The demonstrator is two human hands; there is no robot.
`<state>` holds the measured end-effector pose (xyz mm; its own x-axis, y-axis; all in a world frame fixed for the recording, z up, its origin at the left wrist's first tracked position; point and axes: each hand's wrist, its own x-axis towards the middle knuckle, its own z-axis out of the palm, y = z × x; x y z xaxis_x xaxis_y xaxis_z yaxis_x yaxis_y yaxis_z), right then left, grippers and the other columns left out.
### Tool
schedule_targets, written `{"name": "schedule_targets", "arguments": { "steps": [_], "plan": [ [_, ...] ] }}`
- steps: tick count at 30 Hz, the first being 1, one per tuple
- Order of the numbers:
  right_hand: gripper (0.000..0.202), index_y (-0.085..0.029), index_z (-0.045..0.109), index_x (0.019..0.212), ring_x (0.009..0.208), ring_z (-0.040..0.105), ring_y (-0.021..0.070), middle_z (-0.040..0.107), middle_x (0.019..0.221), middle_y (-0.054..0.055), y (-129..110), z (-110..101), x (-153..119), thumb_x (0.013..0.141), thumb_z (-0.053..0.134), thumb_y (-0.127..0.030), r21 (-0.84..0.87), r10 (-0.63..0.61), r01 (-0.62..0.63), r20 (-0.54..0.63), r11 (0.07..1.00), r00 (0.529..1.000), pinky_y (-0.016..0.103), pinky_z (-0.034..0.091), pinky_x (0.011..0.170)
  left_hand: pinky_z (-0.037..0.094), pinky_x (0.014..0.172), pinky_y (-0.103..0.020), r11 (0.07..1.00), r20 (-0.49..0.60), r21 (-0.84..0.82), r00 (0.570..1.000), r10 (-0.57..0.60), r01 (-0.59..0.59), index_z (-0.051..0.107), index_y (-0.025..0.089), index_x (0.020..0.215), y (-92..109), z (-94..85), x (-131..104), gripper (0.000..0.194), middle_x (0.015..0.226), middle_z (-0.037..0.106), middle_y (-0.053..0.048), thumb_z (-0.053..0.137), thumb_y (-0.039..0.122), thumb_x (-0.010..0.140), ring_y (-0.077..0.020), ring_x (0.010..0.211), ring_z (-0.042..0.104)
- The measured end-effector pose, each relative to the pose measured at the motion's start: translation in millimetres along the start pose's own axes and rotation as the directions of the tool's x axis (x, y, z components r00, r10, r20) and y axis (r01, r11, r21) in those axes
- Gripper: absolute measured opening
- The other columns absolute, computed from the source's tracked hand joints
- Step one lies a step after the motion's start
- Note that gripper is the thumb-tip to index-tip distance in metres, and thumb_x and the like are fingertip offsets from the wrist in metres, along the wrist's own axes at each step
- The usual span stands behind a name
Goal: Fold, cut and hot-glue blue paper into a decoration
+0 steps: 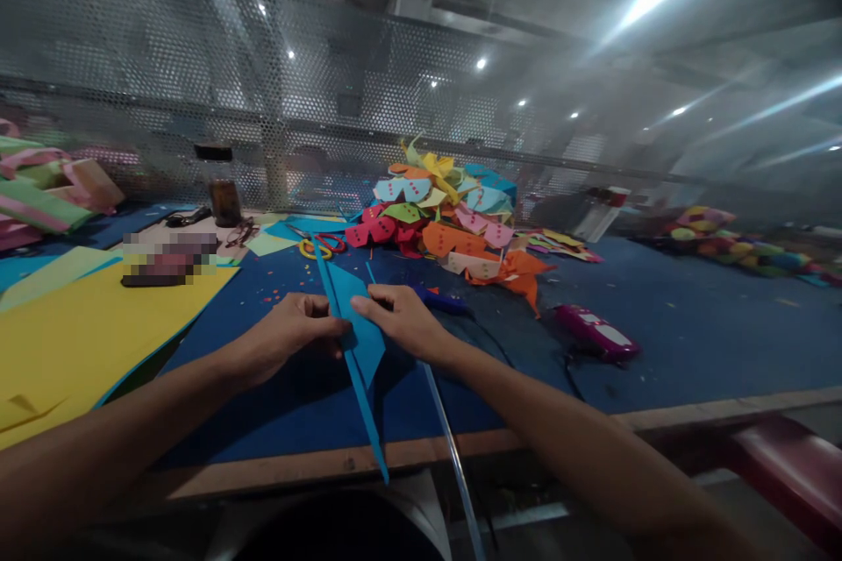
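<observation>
A folded sheet of blue paper [360, 329] stands tilted between my two hands, over the front part of the blue table. My left hand [303, 329] pinches its left side, thumb toward the middle. On the other side, my right hand [403, 316] grips the paper with the thumb laid on its face. The lower tip of the sheet reaches past the table's front edge. Just behind the paper lie yellow-handled scissors [314, 250] and red-handled scissors [331, 244]. A blue tool with a cord [444, 300] rests beyond my right hand.
Cut, punched paper shapes [453, 232] in many colours are heaped at the back. Yellow sheets [98, 342] cover the left side. A dark jar [224, 193] stands behind; a purple device [597, 333] lies right. A clear rod [453, 447] crosses the front edge [697, 410].
</observation>
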<state>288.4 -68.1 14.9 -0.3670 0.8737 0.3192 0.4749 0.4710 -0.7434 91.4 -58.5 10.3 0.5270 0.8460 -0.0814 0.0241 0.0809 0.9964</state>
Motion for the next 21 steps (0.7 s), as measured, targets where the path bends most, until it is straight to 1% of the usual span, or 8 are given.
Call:
{"name": "schedule_targets", "arguments": {
  "steps": [3, 6, 9, 11, 13, 15, 18, 21],
  "plan": [
    [0.048, -0.020, 0.035, 0.061, 0.059, 0.030, 0.0094, 0.030, 0.063, -0.005, -0.3, -0.4, -0.6, 0.095, 0.047, -0.052, 0.059, 0.017, -0.017, 0.000, 0.998, 1.000, 0.027, 0.022, 0.056, 0.045, 0.054, -0.022, 1.000, 0.032, 0.014, 0.999, -0.006, 0.006, 0.071, 0.017, 0.063, -0.7, -0.4, -0.5, 0.017, 0.060, 0.068, 0.001, 0.083, 0.030, 0.065, -0.0106, 0.053, 0.061],
    [0.050, -0.020, 0.033, 0.062, 0.059, 0.029, 0.0093, 0.029, 0.064, -0.004, -0.6, -1.3, -0.6, 0.097, 0.042, -0.054, 0.110, 0.035, -0.035, 0.011, 0.993, 0.999, 0.027, 0.022, 0.056, 0.045, 0.053, -0.022, 0.999, 0.020, 0.016, 0.999, -0.032, 0.032, 0.068, 0.017, 0.060, -1.4, -0.7, 0.0, 0.021, 0.058, 0.067, 0.001, 0.084, 0.031, 0.063, -0.0114, 0.052, 0.061],
    [0.050, -0.020, 0.034, 0.063, 0.060, 0.029, 0.0095, 0.029, 0.065, -0.004, -1.3, -2.6, -0.1, 0.097, 0.046, -0.055, 0.072, 0.027, -0.027, 0.008, 0.997, 1.000, 0.027, 0.021, 0.056, 0.046, 0.054, -0.023, 0.999, 0.004, 0.013, 0.999, -0.045, 0.045, 0.068, 0.017, 0.061, -2.3, -0.9, 1.0, 0.023, 0.059, 0.067, 0.001, 0.084, 0.032, 0.062, -0.0114, 0.052, 0.061],
    [0.048, -0.020, 0.036, 0.065, 0.062, 0.031, 0.0097, 0.029, 0.065, -0.005, -1.7, -3.2, 0.2, 0.094, 0.052, -0.054, 0.026, 0.004, -0.003, -0.021, 1.000, 1.000, 0.026, 0.022, 0.057, 0.047, 0.056, -0.024, 0.999, 0.008, 0.021, 0.999, -0.045, 0.045, 0.069, 0.016, 0.063, -3.0, -1.0, 1.4, 0.023, 0.061, 0.067, 0.001, 0.084, 0.033, 0.063, -0.0112, 0.053, 0.061],
    [0.046, -0.020, 0.037, 0.065, 0.062, 0.031, 0.0098, 0.029, 0.066, -0.005, -1.6, -3.1, 0.2, 0.094, 0.054, -0.053, 0.019, -0.011, 0.011, -0.046, 1.000, 0.999, 0.026, 0.022, 0.058, 0.048, 0.057, -0.024, 0.999, 0.020, 0.028, 0.999, -0.042, 0.041, 0.069, 0.016, 0.065, -3.6, -0.9, 1.5, 0.023, 0.062, 0.067, 0.001, 0.084, 0.034, 0.064, -0.0114, 0.054, 0.061],
    [0.048, -0.020, 0.036, 0.064, 0.062, 0.030, 0.0097, 0.028, 0.066, -0.005, -0.9, -2.6, 0.1, 0.095, 0.052, -0.054, 0.044, -0.011, 0.013, -0.048, 0.999, 0.999, 0.026, 0.022, 0.058, 0.048, 0.057, -0.024, 0.999, 0.029, 0.026, 0.998, -0.046, 0.046, 0.068, 0.016, 0.064, -3.6, -0.7, 1.3, 0.025, 0.062, 0.066, 0.001, 0.084, 0.034, 0.063, -0.0118, 0.054, 0.061],
    [0.052, -0.021, 0.032, 0.063, 0.060, 0.027, 0.0096, 0.026, 0.065, -0.004, 0.7, -2.2, -0.1, 0.096, 0.046, -0.059, 0.089, 0.028, -0.025, -0.038, 0.996, 0.999, 0.027, 0.020, 0.056, 0.047, 0.056, -0.025, 0.998, 0.028, 0.017, 0.998, -0.060, 0.059, 0.066, 0.017, 0.061, -1.9, -0.2, 0.5, 0.025, 0.060, 0.065, 0.001, 0.085, 0.033, 0.061, -0.0120, 0.053, 0.060],
    [0.054, -0.021, 0.028, 0.064, 0.059, 0.025, 0.0098, 0.025, 0.065, -0.004, 1.3, -2.9, 0.1, 0.098, 0.040, -0.062, 0.094, 0.053, -0.051, -0.017, 0.994, 0.998, 0.028, 0.019, 0.055, 0.048, 0.058, -0.026, 0.999, -0.009, 0.011, 0.999, -0.048, 0.048, 0.067, 0.017, 0.061, 0.4, -0.4, -0.1, 0.024, 0.061, 0.066, 0.000, 0.085, 0.033, 0.061, -0.0124, 0.054, 0.060]
  ]
}}
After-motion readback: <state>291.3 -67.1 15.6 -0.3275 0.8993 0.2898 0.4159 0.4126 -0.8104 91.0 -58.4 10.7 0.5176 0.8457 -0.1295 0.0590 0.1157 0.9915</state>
